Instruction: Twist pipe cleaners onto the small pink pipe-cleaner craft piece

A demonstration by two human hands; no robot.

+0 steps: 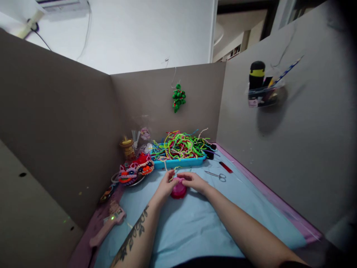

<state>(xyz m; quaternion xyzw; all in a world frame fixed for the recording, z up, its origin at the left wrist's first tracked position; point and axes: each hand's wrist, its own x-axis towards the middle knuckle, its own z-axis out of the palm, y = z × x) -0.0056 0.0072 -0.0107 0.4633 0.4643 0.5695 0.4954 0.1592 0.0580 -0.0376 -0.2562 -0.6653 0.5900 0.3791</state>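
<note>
Both hands meet over a bright pink, rounded piece (179,191) at the middle of the light blue cloth. Its upper part is paler pink and its kind is hard to make out. My left hand (168,183) grips it from the left, thumb against the top. From the right, my right hand (193,181) pinches the same upper part with thumb and fingers. Just behind the hands is a blue tray (180,162) heaped with many-coloured pipe cleaners (182,146); a thin yellow-green one lies close to the fingertips.
Small scissors (216,175) and a dark red strip (225,167) lie to the right. At left are fuzzy colourful figures (136,170) on a plate and a pink glue gun (110,222) with a green light. Grey panels (173,89) enclose the table; a holder (262,93) hangs right.
</note>
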